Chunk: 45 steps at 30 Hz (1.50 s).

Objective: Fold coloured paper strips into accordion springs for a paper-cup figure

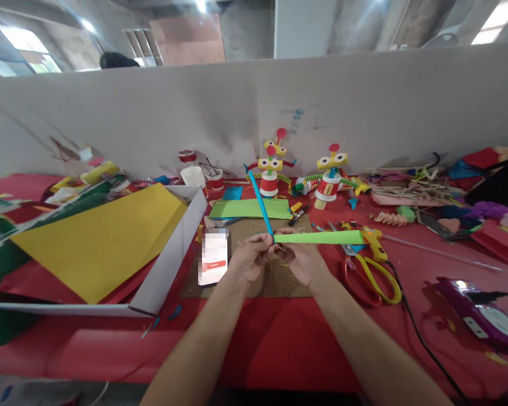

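Both of my hands meet over the brown cardboard mat [254, 285]. Pinched in my left hand [256, 254] is the joint where a blue paper strip [261, 204] crosses a green paper strip [322, 238]. The blue strip points up and away; the green one reaches out to the right. My right hand [298, 260] has its fingers closed at the same joint, beneath the green strip. Scissors [375, 279] with red and yellow handles lie right of my right hand, beside a yellow glue gun [376, 245]. Left of my left hand lies a phone [214, 256].
A white box [169, 256] with yellow and red sheets stands at left. Paper-cup figures [328, 186] stand near the back wall. Behind my hands lies a green sheet [249, 208]. A purple device [480, 313] sits at right, and a black cord [415, 324] runs across the red table.
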Each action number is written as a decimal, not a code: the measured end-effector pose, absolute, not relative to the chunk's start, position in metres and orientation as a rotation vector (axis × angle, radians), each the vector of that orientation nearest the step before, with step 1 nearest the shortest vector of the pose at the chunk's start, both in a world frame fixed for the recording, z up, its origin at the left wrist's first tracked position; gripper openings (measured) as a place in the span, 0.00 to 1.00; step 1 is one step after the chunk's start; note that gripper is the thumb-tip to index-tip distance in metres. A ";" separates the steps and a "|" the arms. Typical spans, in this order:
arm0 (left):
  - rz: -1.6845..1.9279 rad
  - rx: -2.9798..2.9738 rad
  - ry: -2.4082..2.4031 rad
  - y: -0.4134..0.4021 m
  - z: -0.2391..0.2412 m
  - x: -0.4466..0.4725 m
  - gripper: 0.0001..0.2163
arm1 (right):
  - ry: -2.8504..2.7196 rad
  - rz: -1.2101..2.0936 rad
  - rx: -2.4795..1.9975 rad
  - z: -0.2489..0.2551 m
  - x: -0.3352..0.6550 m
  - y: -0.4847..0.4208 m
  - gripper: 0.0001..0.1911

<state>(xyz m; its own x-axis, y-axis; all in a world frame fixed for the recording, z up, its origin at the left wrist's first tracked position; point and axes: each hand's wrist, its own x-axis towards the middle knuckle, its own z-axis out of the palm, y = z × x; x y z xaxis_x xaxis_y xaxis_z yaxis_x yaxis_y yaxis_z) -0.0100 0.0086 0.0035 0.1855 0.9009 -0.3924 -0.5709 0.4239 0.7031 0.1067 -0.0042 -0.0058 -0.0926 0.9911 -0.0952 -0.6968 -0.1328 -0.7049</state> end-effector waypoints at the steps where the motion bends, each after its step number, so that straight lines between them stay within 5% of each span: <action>1: 1.095 0.453 0.879 0.009 0.004 -0.010 0.06 | -0.576 1.617 -0.661 -0.005 0.106 -0.004 0.14; 45: 1.336 0.810 0.868 0.001 0.007 -0.005 0.09 | -0.862 1.535 -0.749 -0.014 0.118 0.008 0.10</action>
